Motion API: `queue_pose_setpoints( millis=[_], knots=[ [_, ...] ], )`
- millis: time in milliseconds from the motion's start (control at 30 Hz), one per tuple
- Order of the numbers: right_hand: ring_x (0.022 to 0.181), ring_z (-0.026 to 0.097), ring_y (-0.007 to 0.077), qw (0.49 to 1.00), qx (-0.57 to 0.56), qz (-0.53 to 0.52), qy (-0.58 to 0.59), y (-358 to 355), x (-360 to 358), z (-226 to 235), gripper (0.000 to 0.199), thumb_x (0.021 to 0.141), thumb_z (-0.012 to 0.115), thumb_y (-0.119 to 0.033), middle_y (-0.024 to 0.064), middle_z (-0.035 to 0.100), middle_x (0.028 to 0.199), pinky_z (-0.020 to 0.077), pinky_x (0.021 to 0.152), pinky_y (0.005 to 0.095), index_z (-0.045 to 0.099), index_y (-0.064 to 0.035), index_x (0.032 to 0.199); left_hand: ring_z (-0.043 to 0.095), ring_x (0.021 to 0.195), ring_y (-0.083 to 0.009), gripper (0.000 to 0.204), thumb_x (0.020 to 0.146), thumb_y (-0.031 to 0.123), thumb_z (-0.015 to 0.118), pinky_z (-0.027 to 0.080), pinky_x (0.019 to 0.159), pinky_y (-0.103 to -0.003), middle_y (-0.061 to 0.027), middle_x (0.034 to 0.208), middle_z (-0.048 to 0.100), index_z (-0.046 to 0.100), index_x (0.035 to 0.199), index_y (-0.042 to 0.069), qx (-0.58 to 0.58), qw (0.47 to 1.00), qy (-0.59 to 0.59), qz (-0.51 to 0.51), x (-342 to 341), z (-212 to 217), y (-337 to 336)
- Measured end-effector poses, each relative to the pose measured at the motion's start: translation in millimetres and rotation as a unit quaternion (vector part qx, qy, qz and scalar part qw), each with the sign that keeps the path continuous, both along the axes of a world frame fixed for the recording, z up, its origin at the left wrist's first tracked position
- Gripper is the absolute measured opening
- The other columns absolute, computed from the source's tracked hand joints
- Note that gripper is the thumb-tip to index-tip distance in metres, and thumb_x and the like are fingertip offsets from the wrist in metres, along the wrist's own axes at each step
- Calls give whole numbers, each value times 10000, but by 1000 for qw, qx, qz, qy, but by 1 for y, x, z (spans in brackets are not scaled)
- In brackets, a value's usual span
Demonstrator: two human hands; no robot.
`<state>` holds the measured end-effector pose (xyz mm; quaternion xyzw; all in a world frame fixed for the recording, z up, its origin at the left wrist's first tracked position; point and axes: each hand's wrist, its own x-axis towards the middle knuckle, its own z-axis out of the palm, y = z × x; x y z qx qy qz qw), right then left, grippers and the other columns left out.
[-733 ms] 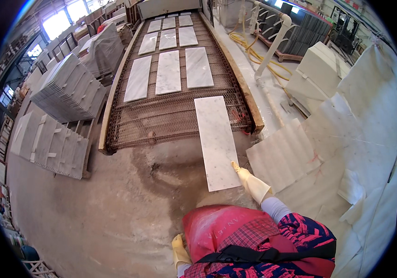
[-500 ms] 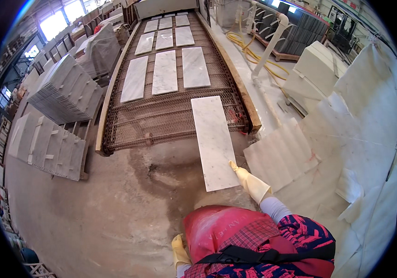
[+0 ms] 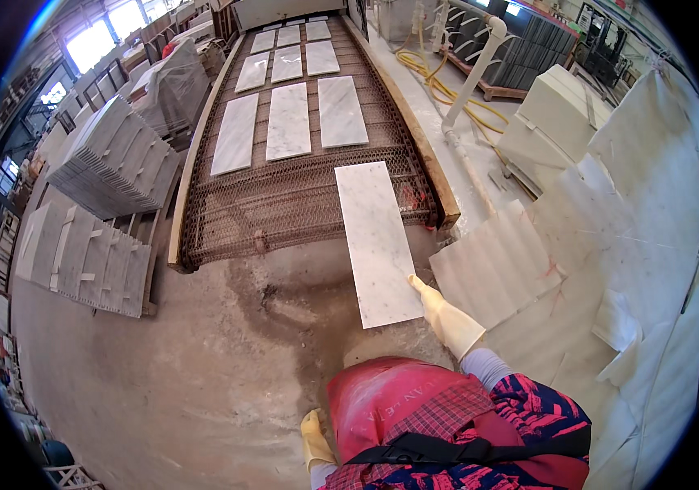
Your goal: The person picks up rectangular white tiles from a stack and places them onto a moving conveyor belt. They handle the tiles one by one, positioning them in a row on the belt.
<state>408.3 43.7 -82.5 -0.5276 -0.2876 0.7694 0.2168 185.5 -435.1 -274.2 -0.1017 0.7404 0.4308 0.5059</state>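
Observation:
A long white marble tile (image 3: pixel 376 245) with faint grey veins reaches from the end of the mesh conveyor belt (image 3: pixel 284 204) toward me. Its far part lies over the belt, and its near part sticks out above the floor. My right hand (image 3: pixel 439 310), in a cream rubber glove, grips the tile's right edge near the close corner. The thumb rests on top, while the other fingers are hidden under the slab. Low beside my red apron (image 3: pixel 390 392) hangs my left hand (image 3: pixel 315 437), gloved alike and away from the tile; its fingers cannot be made out clearly.
Several more marble tiles (image 3: pixel 288 122) lie in rows on the belt, between wooden side rails (image 3: pixel 415 131). Stacked slabs (image 3: pixel 113 155) stand on pallets at left. To the right are foam sheets (image 3: pixel 496 261), a white pipe (image 3: pixel 478 77) and a yellow hose (image 3: pixel 431 73).
The tile in my right hand has shifted slightly forward, away from me. Tiles on the belt sit a little farther off. My left hand stays low by the apron.

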Motion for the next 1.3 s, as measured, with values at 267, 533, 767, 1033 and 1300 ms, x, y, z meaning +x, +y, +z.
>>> queue_pose_setpoints(
  millis=[267,533,767,1033,1300],
  knots=[
    [1454,437,262,999,24,10,-23,-3,-3,9,825,937,644,-618,122,516,1553,247,1228,402,502,-33,1501,671,792,-276,379,1002,439,555,544,700,-448,-98,998,731,720,1235,190,12,1000,20,-2,11,-8,-9],
    [1380,522,283,999,8,-33,3,6,-6,-2,775,914,752,-491,141,556,1500,388,1173,432,506,-25,1483,691,786,-285,374,1017,434,557,551,666,-448,-115,986,735,740,1203,168,-3,1000,1,7,9,-6,-10],
    [1438,460,266,1000,14,-11,25,5,-6,1,811,937,666,-575,134,524,1540,286,1215,398,497,-10,1494,674,776,-262,359,998,411,565,542,673,-430,-91,945,722,740,1196,168,-14,1000,10,12,7,6,-1],
    [1404,500,273,999,17,-26,42,4,-12,1,798,934,687,-552,152,546,1513,347,1181,397,507,4,1478,660,776,-251,352,990,413,571,527,676,-431,-76,922,717,742,1190,179,3,1000,3,18,2,-5,-1],
    [1425,473,271,999,35,-27,27,6,-13,0,792,944,666,-560,149,540,1522,313,1200,396,504,-3,1483,664,711,-261,331,987,392,580,518,622,-426,-84,891,722,760,1149,167,4,1000,17,26,3,-13,-5]
  ],
)
